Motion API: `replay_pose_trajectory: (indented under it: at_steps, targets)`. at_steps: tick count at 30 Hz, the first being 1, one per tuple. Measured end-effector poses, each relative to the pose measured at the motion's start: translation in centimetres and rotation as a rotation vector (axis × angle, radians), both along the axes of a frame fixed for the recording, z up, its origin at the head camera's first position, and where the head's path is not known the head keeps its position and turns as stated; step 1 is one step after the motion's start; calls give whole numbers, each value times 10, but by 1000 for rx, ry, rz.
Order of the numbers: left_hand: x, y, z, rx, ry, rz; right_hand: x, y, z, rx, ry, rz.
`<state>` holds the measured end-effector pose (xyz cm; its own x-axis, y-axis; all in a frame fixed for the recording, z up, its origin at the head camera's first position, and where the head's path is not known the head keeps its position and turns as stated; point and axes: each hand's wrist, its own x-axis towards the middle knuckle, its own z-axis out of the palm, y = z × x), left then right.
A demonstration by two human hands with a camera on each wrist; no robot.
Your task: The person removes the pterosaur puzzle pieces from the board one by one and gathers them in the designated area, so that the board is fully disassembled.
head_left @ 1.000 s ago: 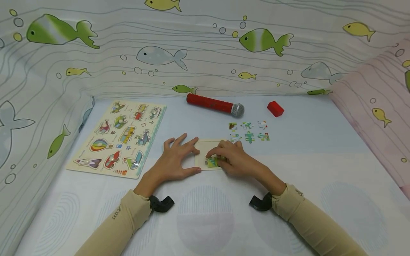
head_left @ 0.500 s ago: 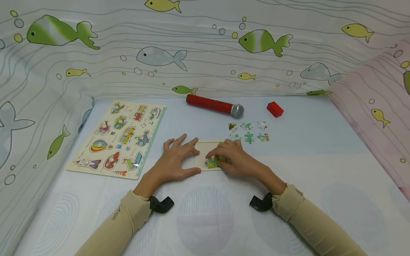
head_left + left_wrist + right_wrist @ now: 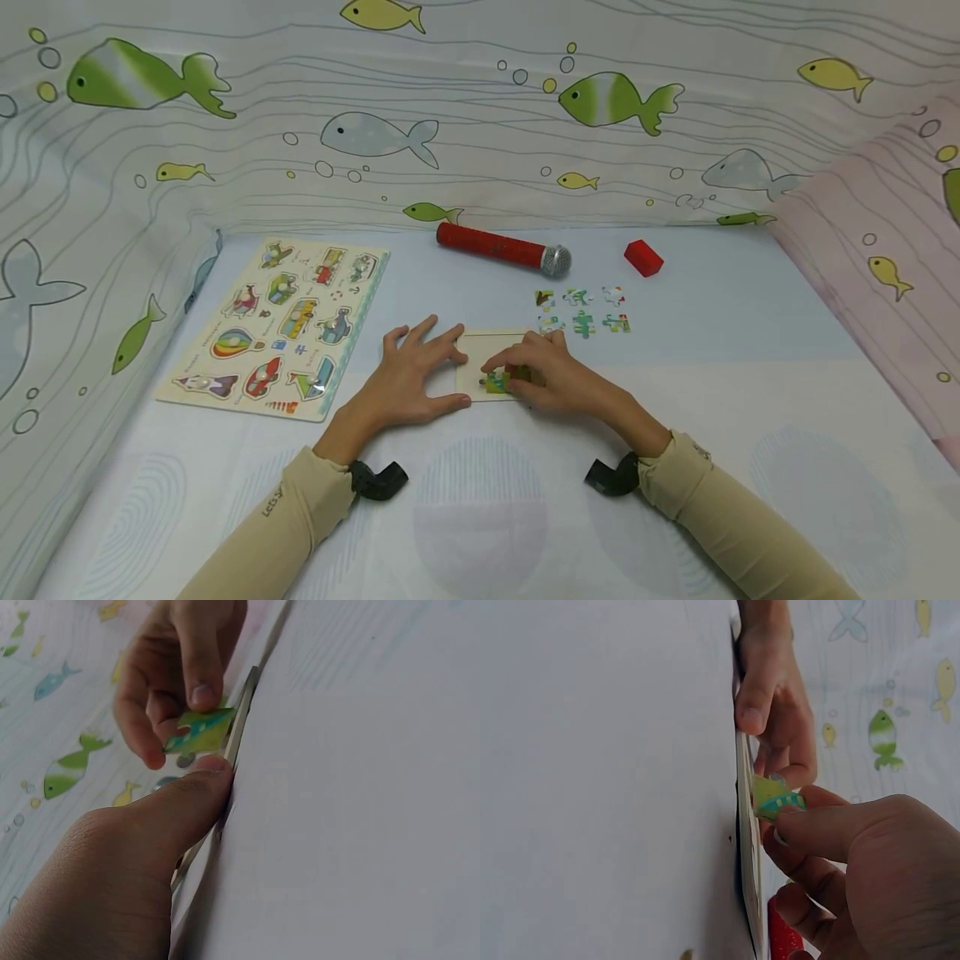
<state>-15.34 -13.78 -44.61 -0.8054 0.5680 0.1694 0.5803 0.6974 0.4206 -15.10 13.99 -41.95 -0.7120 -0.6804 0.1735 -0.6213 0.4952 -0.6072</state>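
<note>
In the head view a small cream puzzle board point(image 3: 474, 343) lies in front of me. My left hand point(image 3: 408, 375) is spread at its left side, with thumb and fingertips touching the edge. My right hand point(image 3: 555, 371) is over the board's right part and pinches a green jigsaw piece point(image 3: 495, 382). In the right wrist view the jigsaw piece point(image 3: 771, 796), green with a teal stripe, stands tilted between thumb and fingers at the board point(image 3: 748, 825). From the left wrist view, the left thumb point(image 3: 210, 769) lies along the board's edge. Fingers hide much of the board.
Several loose jigsaw pieces point(image 3: 583, 323) lie in two rows beyond my right hand. A red toy microphone point(image 3: 491, 244) and a red block point(image 3: 643, 258) are farther back. To the left lies a vehicle knob puzzle point(image 3: 281, 329). Fish-patterned cloth walls point(image 3: 480, 92) surround the table.
The jigsaw piece has tilted slightly in my right fingers, over the same spot of the board. My left hand has stayed in place.
</note>
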Motion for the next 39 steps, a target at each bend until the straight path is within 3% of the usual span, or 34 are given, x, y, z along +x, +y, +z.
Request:
replay_pose_trajectory:
  at_steps: [12, 18, 26, 35, 39]
  targets:
    - [1, 0, 1, -11, -11, 14, -12, 25, 11, -52, -50, -28]
    - [1, 0, -1, -15, -7, 15, -20, 48, 18, 7, -76, -71]
    - [1, 0, -2, -17, 2, 10, -28, 83, 31, 128, -177, -150]
    - [1, 0, -1, -18, 7, 5, -32, 106, 36, 215, -274, -122]
    - [1, 1, -1, -17, 4, 7, -33, 109, 35, 228, -271, -123]
